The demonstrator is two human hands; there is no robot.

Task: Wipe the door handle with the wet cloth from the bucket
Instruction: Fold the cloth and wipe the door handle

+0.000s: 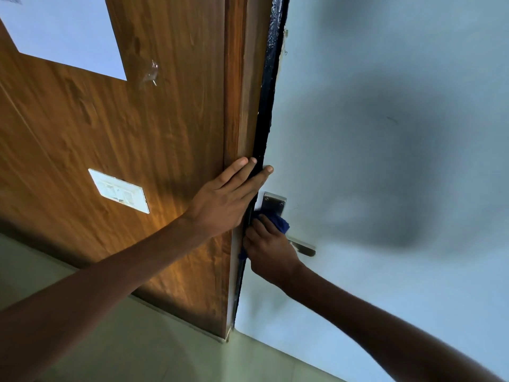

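Head view looks down along a pale blue door [385,161] hung beside a wood-grain panel [137,119]. The right hand [268,249] is closed around a blue cloth [279,221], pressing it against the metal door handle [304,248] just below the backplate [272,202]; only the lever's far end shows past the knuckles. The left hand [225,199] lies flat with fingers spread, palm on the wood edge and fingertips reaching across the dark door edge [268,92], gripping nothing. No bucket is in sight. To my eye the wiping is under way, and the risk sits with that left hand: its fingers span the gap by the frame, so a firm push on the lever could swing the door and pinch them. A wet cloth may also drip near the white switch plate [119,191], or slip off the smooth lever if the squeeze loosens. A sheet of paper [63,31] is stuck up high on the wood; whatever is printed at its corner is too blurred to read, and I see no brand mark on the hardware.
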